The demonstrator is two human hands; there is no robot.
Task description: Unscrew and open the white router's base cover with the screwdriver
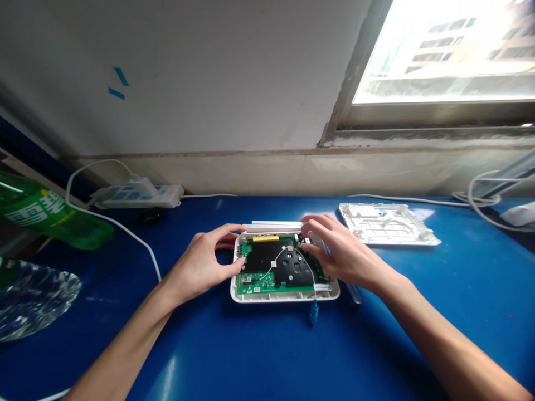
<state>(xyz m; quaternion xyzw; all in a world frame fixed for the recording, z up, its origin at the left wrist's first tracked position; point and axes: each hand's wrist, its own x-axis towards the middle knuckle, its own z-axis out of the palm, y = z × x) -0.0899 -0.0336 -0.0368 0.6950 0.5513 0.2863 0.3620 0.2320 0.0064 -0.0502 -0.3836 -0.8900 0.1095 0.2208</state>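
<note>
two hands in play here, and we had them both down on an open white plastic casing [284, 297] sitting right between them! our left hand [200, 263] was half open, its curled fingers [234, 266] reaching the casing's left edge, while our right hand [343, 250] spread across the far right corner, arching over a long white plastic strip [271, 226]. were they gripping? we could not tell from up here, though it looked like a light touch on both sides. inside the casing lay a green circuit board [254, 283] under a black plate [259, 256], with a thin white wire [279, 260] looping across it and a blue connector [313, 315] dangling below the hands. it looked light and stiff, but that board seemed fragile, so we judged the outer rim the place to take hold, well off the wire and components. the smooth plastic might slip on that glossy blue tabletop [251, 356], too! beyond our right hand sat a white plastic cover [388, 224], a clear blue handle [355, 294] lay just below that hand, and past our left hand were a white power strip [140, 196] and a green bottle [45, 214].
</note>
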